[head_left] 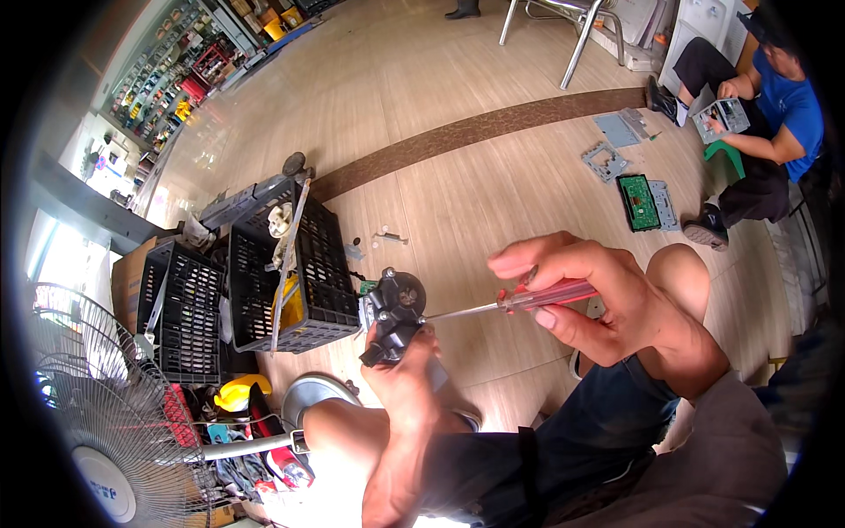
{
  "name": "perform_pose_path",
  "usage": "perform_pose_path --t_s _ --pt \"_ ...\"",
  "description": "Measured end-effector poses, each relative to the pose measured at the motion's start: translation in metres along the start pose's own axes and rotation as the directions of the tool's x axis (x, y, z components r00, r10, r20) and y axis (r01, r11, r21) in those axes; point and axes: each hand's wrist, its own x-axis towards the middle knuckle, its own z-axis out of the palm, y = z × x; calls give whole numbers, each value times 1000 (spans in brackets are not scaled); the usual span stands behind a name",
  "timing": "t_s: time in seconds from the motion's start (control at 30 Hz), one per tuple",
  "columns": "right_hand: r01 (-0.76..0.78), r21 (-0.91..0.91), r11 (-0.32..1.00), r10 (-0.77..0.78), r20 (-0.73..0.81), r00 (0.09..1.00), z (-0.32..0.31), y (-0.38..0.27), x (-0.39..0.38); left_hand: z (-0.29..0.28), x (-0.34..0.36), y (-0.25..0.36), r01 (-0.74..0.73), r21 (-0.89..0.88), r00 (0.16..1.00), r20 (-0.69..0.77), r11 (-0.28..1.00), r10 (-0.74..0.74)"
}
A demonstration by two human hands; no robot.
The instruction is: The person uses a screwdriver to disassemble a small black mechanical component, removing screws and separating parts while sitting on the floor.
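In the lower middle, my left hand [403,381] grips a black plastic mechanical part [394,304] with a round housing and silver screw heads. My right hand [607,312] holds a screwdriver [519,300] by its translucent red handle, index finger raised above it. The screwdriver's thin metal shaft points left, its tip at the right side of the black part; whether it sits in a screw is too small to tell. Below my hands are my bent legs in dark shorts.
Black crates [324,260] stand at left, beside a wire-cage fan [106,414]. At upper right a seated person in blue [783,114] handles a metal unit. Circuit board [639,202] and metal plates [616,128] lie nearby; a chair [572,62] stands behind, shelves [167,70] far left.
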Motion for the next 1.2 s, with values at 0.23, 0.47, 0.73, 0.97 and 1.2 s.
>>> perform_pose_path --t_s 0.23,0.47,0.73,0.97,1.2 --pt "-130 -76 989 135 72 988 -11 -6 -3 -2 1 1 -10 8 1000 -4 1000 10" --pt "-33 47 998 32 29 999 -4 -2 -1 -1 1 0 -3 -16 1000 -12 1000 2" --pt "-120 46 992 121 -8 993 -3 -3 -1 -1 0 0 -12 -23 999 32 1000 12" --pt "-81 75 994 77 57 995 -5 -3 -2 1 0 2 -11 -14 1000 16 1000 12" --pt "-57 5 998 57 -4 998 0 -2 2 0 0 0 -20 11 1000 4 1000 20"
